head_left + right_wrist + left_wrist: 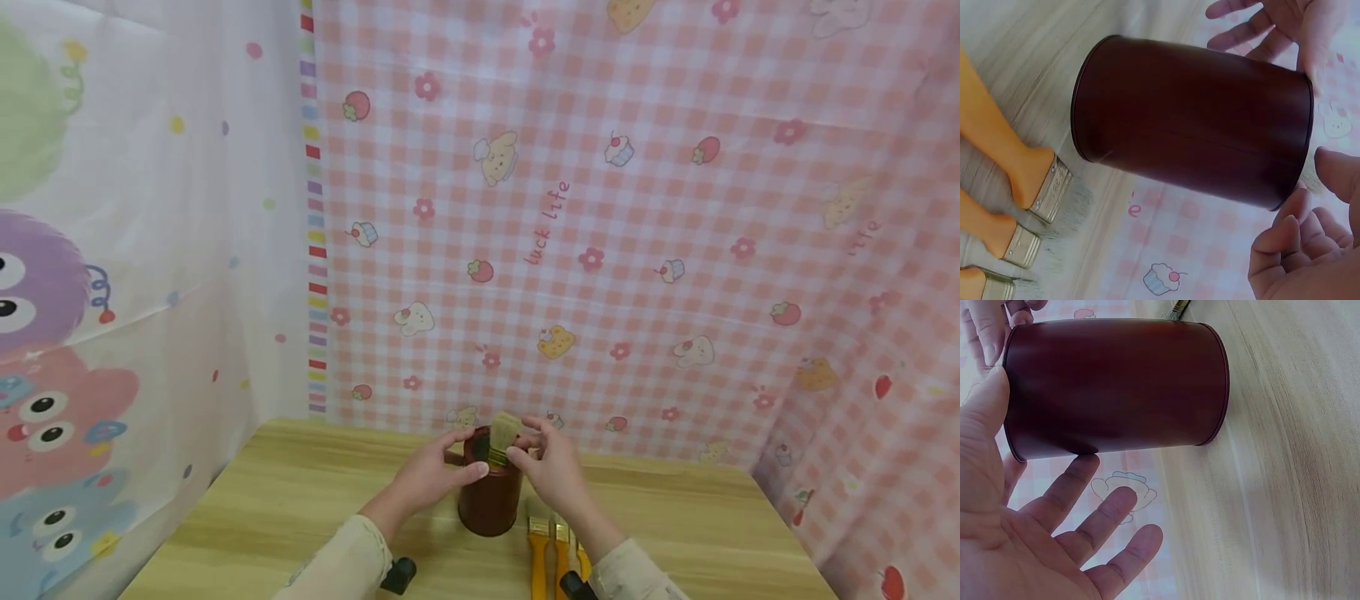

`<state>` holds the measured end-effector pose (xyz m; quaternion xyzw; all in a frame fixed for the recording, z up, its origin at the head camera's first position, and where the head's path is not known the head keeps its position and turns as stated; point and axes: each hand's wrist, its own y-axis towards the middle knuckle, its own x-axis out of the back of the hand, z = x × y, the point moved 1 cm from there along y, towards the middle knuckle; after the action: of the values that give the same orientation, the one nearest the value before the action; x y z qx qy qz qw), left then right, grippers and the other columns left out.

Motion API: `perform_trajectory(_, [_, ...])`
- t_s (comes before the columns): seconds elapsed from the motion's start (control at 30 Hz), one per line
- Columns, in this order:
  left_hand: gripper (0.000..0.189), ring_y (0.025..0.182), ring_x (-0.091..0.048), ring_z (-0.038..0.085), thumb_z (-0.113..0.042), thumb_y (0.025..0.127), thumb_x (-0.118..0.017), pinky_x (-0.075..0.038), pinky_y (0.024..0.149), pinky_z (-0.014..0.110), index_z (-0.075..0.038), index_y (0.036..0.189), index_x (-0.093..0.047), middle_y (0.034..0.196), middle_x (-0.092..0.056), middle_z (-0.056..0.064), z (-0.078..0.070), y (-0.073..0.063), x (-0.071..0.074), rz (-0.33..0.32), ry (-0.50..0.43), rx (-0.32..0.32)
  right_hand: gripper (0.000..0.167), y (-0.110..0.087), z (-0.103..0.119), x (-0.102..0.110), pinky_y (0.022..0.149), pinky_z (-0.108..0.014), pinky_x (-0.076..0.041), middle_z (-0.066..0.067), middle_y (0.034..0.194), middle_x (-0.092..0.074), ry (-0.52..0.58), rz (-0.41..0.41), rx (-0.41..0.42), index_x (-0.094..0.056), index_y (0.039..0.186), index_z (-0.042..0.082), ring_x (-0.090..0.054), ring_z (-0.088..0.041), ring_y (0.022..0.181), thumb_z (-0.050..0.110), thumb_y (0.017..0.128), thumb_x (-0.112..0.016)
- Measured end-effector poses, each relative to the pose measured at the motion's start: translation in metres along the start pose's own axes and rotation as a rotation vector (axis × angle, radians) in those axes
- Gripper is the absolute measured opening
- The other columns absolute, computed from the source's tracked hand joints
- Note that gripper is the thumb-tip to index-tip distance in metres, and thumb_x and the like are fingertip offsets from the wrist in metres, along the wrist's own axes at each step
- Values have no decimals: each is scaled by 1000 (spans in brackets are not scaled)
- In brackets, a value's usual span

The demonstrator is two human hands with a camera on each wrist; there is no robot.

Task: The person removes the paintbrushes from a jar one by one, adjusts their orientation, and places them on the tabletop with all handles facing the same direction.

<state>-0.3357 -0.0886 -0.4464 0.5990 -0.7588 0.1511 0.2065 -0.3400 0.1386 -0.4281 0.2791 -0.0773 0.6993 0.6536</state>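
Observation:
A dark red-brown cylindrical holder (pixel 489 504) stands upright in the middle of the wooden table. My left hand (pixel 442 472) grips its rim from the left, thumb in front and a finger behind. In the left wrist view, the other fingers (pixel 1119 509) spread loosely beside the holder's wall (pixel 1116 387). At the holder's mouth is a paintbrush (pixel 506 429), pale bristles up, its metal band level with the rim and its handle hidden inside. My right hand (pixel 551 467) pinches this brush between thumb and fingers; in the right wrist view the hand (pixel 1316 244) is beside the rim.
Several paintbrushes with yellow-orange handles (pixel 538 546) lie side by side on the table (pixel 315 500), right of the holder and under the right forearm. A pink checked cloth (pixel 555 250) hangs behind the table, and a white cartoon-printed cloth (pixel 187 250) hangs at the left.

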Motion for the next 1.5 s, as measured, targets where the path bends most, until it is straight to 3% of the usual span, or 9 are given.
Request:
perform_trajectory(0.13, [72,124,-69,36,-55,96,-78,-56,100,63,-33,160,-51,138,-70,16,-1,0,1,3,1,-1,53,0,3,-5,67,-30,-55,-9,104,-80,-37,-20,20,-58,149,3,-65,-17,79,13,100,-77])
perform_trajectory(0.3, [72,124,-68,36,-54,97,-77,-56,99,63,-33,160,-51,139,-69,16,-2,0,2,1,-1,-3,54,3,6,-10,74,-36,-58,-9,110,-79,-115,-58,1,-59,149,5,-68,-18,88,17,99,-79])
perform_trajectory(0.6, [76,126,-68,39,-59,96,-75,-56,101,63,-32,162,-49,140,-69,17,-2,0,5,9,11,-6,60,9,10,-20,67,-30,-59,1,94,-78,-150,-57,41,-60,151,19,-69,-10,78,18,96,-83])
perform_trajectory(0.9, [80,128,-67,38,-59,95,-77,-58,100,61,-26,162,-49,141,-69,17,1,1,2,15,1,-7,66,14,12,-29,69,-36,-63,-3,98,-81,-292,-57,86,-59,151,12,-75,-16,81,21,92,-87])
perform_trajectory(1.03, [80,127,-68,38,-60,94,-77,-57,100,61,-26,161,-49,141,-69,16,1,1,2,13,-2,3,67,17,10,-32,70,-35,-63,-2,100,-81,-298,-45,69,-59,152,14,-74,-17,83,23,92,-87])
perform_trajectory(1.3, [82,127,-67,40,-62,95,-75,-56,101,64,-26,163,-47,141,-68,17,1,-1,1,24,7,-2,64,17,8,-38,64,-31,-59,-3,95,-81,-336,-38,126,-58,153,21,-73,-15,78,21,95,-84])
perform_trajectory(1.5, [76,124,-69,38,-58,95,-76,-58,99,62,-30,161,-50,139,-70,17,2,0,1,10,8,-14,62,18,11,-28,56,-25,-50,-4,90,-79,-244,-78,134,-57,153,24,-62,-8,64,16,97,-82])
